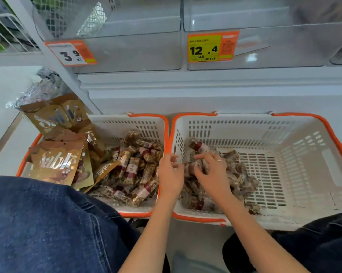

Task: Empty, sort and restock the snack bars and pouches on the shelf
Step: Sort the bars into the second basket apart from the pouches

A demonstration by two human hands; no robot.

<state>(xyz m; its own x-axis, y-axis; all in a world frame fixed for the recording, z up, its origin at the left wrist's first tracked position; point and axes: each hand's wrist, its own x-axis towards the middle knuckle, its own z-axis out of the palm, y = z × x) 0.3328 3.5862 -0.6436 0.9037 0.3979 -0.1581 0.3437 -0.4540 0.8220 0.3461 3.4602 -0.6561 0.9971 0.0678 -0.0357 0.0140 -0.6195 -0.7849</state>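
I see both hands over the right basket (304, 174). Right hand (211, 174) has fingers curled, pinching a snack bar (190, 169) from the pile there. Left hand (171, 174) sits at the basket's left wall, fingers loosely curled; can't tell what it holds. Left basket (126, 123) holds more bars (134, 170) and brown pouches (56, 164).
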